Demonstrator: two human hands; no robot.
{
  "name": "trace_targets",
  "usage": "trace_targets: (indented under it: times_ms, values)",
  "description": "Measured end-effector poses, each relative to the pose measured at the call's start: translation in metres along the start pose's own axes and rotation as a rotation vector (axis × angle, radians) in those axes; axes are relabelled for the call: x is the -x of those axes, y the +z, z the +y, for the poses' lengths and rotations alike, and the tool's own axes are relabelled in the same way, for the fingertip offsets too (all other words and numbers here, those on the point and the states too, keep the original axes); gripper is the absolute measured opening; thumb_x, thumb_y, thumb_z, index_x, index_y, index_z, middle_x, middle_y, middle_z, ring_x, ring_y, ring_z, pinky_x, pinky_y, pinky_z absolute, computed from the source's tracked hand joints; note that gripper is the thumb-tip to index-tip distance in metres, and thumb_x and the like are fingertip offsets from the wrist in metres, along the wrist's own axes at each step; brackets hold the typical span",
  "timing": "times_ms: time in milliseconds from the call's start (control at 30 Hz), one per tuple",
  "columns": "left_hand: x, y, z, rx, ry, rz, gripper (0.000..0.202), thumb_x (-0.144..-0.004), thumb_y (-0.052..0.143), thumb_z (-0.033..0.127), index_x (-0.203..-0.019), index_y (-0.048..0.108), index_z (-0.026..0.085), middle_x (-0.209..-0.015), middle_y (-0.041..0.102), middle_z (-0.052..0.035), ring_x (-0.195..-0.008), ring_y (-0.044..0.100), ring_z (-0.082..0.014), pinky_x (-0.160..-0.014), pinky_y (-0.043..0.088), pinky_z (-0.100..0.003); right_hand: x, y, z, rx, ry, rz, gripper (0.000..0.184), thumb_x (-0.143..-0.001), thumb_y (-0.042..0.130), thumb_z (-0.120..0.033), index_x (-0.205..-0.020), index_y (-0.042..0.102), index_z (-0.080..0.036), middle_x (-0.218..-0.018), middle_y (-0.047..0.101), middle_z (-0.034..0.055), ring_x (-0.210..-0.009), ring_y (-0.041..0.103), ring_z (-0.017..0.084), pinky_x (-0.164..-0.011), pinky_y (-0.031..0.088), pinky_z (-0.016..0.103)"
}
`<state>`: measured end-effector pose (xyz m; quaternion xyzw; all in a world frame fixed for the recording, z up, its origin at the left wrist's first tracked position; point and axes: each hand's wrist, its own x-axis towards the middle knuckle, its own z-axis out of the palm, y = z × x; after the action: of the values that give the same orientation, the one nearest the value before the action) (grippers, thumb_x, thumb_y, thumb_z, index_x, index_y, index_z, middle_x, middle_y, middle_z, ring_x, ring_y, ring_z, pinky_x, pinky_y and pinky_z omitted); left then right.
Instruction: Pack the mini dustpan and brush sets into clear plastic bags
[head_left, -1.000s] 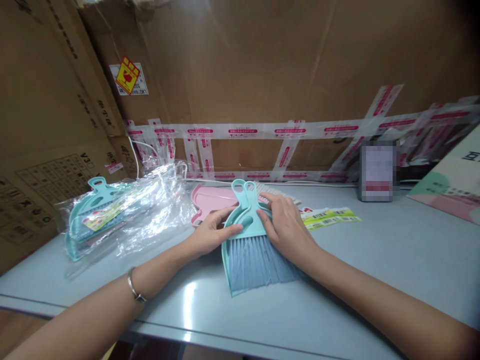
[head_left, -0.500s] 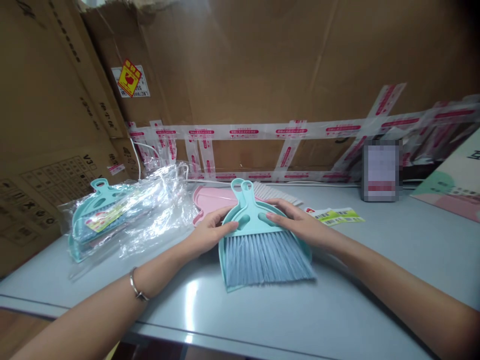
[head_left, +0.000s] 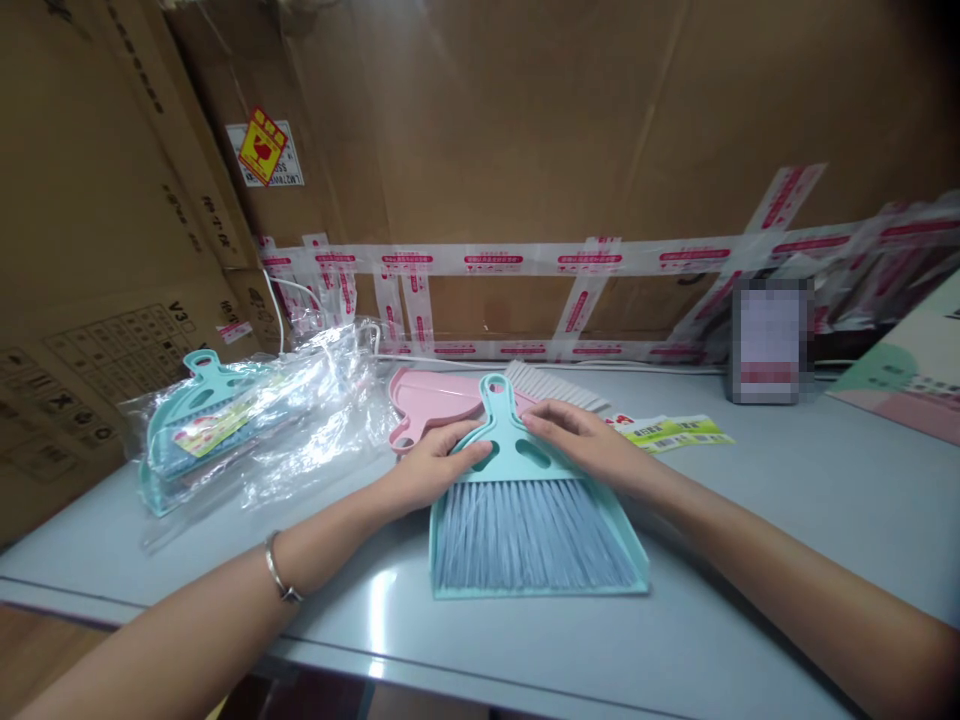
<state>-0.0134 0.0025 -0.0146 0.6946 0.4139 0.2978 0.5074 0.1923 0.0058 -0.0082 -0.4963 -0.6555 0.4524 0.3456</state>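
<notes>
A mint hand brush (head_left: 525,530) with grey-blue bristles lies face up inside a matching mint dustpan (head_left: 639,560), their handles lined up at the top. My left hand (head_left: 435,470) grips the left side of both, its thumb lying over the brush's left slot. On the opposite side, my right hand (head_left: 581,435) holds the upper right shoulder near the handle, fingers curled together. Its thumb is mostly hidden. Behind them lies a pink dustpan (head_left: 435,395), partly covered, with a pale-bristled brush (head_left: 559,385) beside it.
On the left, a clear plastic bag (head_left: 300,420) holds another mint dustpan set (head_left: 169,440). Green-and-white labels (head_left: 675,432) lie to the right. A phone-like device with a blurred screen (head_left: 769,345) leans at the back. Large cardboard boxes (head_left: 487,130) wall in the grey table (head_left: 330,610).
The mint brush has settled squarely into its dustpan; their handles, offset before, now overlap. The pan's front edge shows fully below the bristles. My right hand has shifted up toward the handle.
</notes>
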Motion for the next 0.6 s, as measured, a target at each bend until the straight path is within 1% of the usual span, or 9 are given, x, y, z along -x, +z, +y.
trace_targets:
  times_ms: [67,133,167,233,300,367,433,600]
  values:
    - [0.001,0.006,0.001,-0.001,0.029,-0.044,0.041,-0.082,0.055,0.042,-0.114,0.061,0.017,-0.110,0.064,-0.0062,-0.101,0.055,-0.0208,-0.089,0.042,-0.032,-0.001,0.001,-0.005,-0.110,0.098,0.012,0.042,-0.075,0.059,-0.054,-0.097,0.057,-0.019,-0.088,0.064,0.0020,-0.075,0.058,0.015,-0.065,0.046,0.025]
    - [0.003,0.012,0.002,-0.004,0.059,-0.083,0.038,-0.083,0.053,0.041,-0.111,0.062,0.016,-0.106,0.065,-0.0063,-0.097,0.056,-0.0201,-0.087,0.043,-0.032,-0.002,0.004,-0.007,-0.137,0.161,-0.004,0.039,-0.079,0.056,-0.051,-0.104,0.056,-0.020,-0.087,0.065,0.0014,-0.073,0.060,0.015,-0.062,0.047,0.025]
    - [0.003,0.015,0.002,-0.005,0.069,-0.097,0.038,-0.084,0.052,0.041,-0.110,0.062,0.016,-0.103,0.065,-0.0063,-0.094,0.056,-0.0197,-0.086,0.043,-0.032,-0.002,0.005,-0.007,-0.115,0.161,-0.007,0.038,-0.081,0.054,-0.049,-0.106,0.056,-0.020,-0.089,0.065,0.0017,-0.076,0.061,0.015,-0.064,0.048,0.025]
    - [0.004,0.018,0.002,0.000,0.082,-0.112,0.037,-0.084,0.050,0.041,-0.107,0.063,0.015,-0.100,0.065,-0.0067,-0.091,0.057,-0.0192,-0.085,0.043,-0.033,-0.002,0.007,-0.007,-0.030,0.121,0.012,0.038,-0.084,0.050,-0.047,-0.111,0.057,-0.020,-0.097,0.065,0.0030,-0.086,0.061,0.017,-0.071,0.049,0.026]
    - [0.005,0.019,0.001,0.005,0.092,-0.113,0.037,-0.084,0.051,0.041,-0.107,0.063,0.015,-0.101,0.064,-0.0069,-0.091,0.057,-0.0193,-0.085,0.043,-0.032,-0.002,0.009,-0.005,0.053,0.092,0.047,0.040,-0.086,0.047,-0.046,-0.116,0.056,-0.021,-0.106,0.064,0.0040,-0.096,0.060,0.019,-0.079,0.048,0.028]
    - [0.004,0.018,0.000,0.000,0.099,-0.107,0.036,-0.084,0.051,0.041,-0.107,0.063,0.015,-0.101,0.064,-0.0066,-0.092,0.056,-0.0194,-0.085,0.043,-0.032,-0.003,0.010,-0.005,0.102,0.096,0.064,0.041,-0.087,0.045,-0.046,-0.119,0.054,-0.021,-0.109,0.064,0.0043,-0.099,0.060,0.020,-0.082,0.048,0.029]
    - [0.003,0.018,-0.001,-0.003,0.102,-0.099,0.036,-0.084,0.051,0.041,-0.106,0.063,0.015,-0.101,0.064,-0.0060,-0.092,0.056,-0.0194,-0.085,0.043,-0.031,-0.004,0.009,-0.005,0.133,0.114,0.066,0.040,-0.088,0.044,-0.045,-0.119,0.055,-0.021,-0.108,0.065,0.0046,-0.099,0.060,0.021,-0.083,0.048,0.031]
    - [0.002,0.017,-0.003,-0.015,0.079,-0.086,0.033,-0.083,0.052,0.040,-0.099,0.065,0.014,-0.095,0.064,-0.0055,-0.087,0.056,-0.0183,-0.081,0.043,-0.029,-0.007,0.010,0.001,0.215,0.141,0.102,0.036,-0.086,0.046,-0.047,-0.108,0.058,-0.021,-0.109,0.065,0.0059,-0.102,0.059,0.025,-0.088,0.046,0.037]
